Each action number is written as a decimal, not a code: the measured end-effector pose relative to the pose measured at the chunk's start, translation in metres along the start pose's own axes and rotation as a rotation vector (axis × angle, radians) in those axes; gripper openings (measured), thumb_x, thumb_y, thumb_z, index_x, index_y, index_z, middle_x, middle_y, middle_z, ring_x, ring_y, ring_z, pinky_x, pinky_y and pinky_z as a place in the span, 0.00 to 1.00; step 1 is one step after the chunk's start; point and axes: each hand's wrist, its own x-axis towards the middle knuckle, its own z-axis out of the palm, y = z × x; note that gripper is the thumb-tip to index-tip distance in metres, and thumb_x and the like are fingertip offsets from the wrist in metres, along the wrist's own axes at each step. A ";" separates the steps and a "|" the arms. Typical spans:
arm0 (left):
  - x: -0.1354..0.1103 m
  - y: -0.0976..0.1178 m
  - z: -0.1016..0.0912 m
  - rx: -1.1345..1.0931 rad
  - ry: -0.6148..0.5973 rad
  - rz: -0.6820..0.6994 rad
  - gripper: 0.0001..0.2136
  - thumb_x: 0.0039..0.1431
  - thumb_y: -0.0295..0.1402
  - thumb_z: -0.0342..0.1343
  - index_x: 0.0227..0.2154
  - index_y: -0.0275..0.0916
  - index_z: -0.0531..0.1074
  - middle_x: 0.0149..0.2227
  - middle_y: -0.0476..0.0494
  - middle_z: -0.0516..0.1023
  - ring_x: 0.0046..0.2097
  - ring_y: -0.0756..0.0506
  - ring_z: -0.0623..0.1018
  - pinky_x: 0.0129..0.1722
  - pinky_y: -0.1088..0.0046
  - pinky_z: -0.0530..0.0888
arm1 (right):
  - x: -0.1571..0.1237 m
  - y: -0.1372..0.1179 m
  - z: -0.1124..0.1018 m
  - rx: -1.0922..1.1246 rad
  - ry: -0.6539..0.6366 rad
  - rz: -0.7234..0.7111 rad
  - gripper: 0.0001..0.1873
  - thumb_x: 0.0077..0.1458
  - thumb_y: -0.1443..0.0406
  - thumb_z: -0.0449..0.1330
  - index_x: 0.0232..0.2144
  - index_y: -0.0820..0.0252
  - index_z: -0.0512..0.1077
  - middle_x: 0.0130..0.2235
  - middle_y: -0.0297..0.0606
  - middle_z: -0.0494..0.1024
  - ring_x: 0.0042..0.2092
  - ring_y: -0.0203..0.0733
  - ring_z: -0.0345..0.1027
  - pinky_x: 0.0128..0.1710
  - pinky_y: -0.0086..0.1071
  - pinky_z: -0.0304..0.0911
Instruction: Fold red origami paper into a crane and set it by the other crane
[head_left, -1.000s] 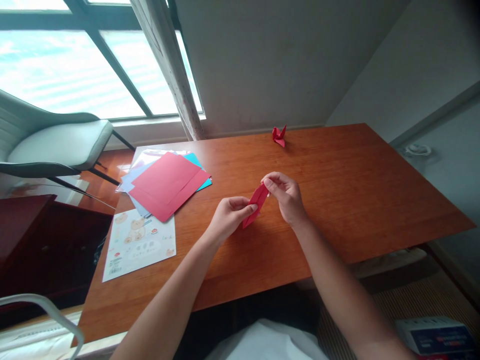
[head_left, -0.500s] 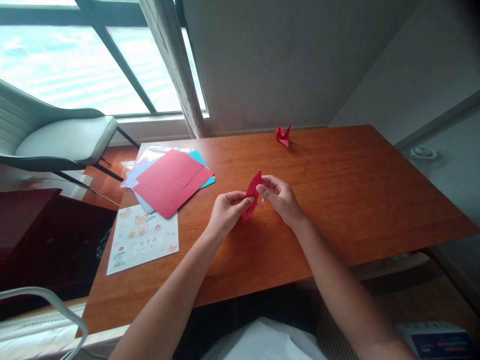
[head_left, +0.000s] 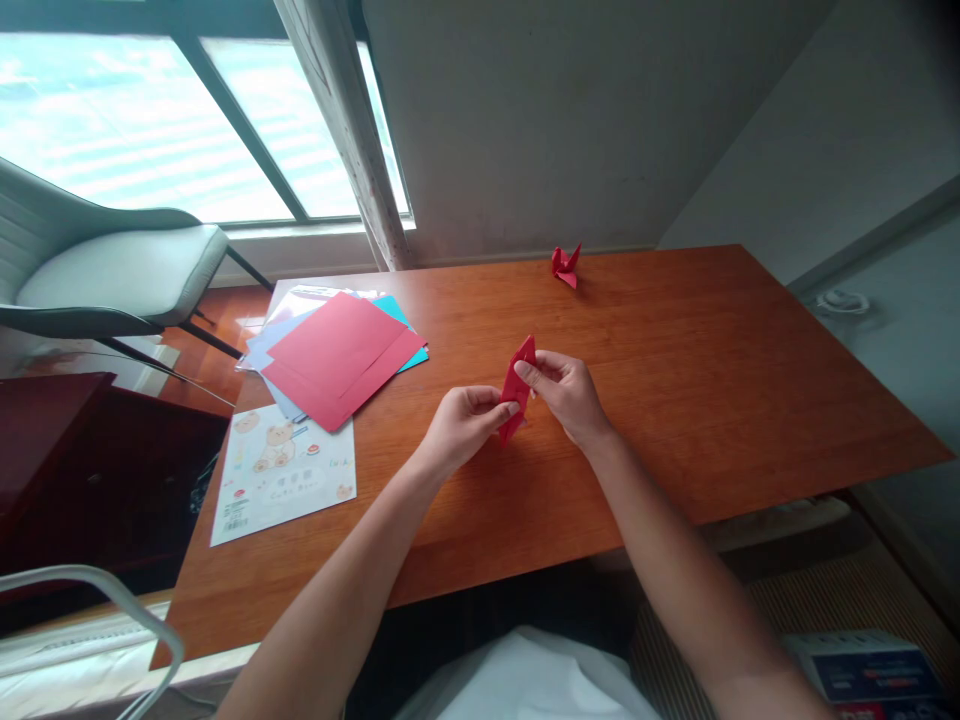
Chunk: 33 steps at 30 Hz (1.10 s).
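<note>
A small folded piece of red paper (head_left: 516,392), narrow and pointed at its ends, is held up above the middle of the table. My left hand (head_left: 466,422) pinches its lower left side between thumb and fingers. On its upper right side, my right hand (head_left: 568,394) grips the paper with the thumb pressed on the near face. The fingers behind the paper are partly hidden. Beyond my hands, a red origami crane (head_left: 566,266) stands near the table's far edge.
Left on the wooden table (head_left: 720,380) lie red paper sheets (head_left: 341,350) over blue and pale ones. A white bear-print sheet (head_left: 289,475) lies nearer. A grey chair (head_left: 127,265) stands by the window, and a box (head_left: 862,665) sits low at the right.
The folded red paper has shifted slightly right and turned to show more of its near face. My right thumb now lies across its upper part. Both hands keep hold.
</note>
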 end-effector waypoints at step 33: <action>0.003 -0.002 -0.012 -0.389 0.146 -0.008 0.16 0.54 0.43 0.62 0.37 0.33 0.78 0.36 0.39 0.83 0.36 0.44 0.81 0.37 0.70 0.75 | -0.004 0.001 0.002 -0.329 -0.221 -0.366 0.15 0.54 0.70 0.63 0.43 0.50 0.77 0.52 0.41 0.71 0.45 0.43 0.70 0.34 0.33 0.68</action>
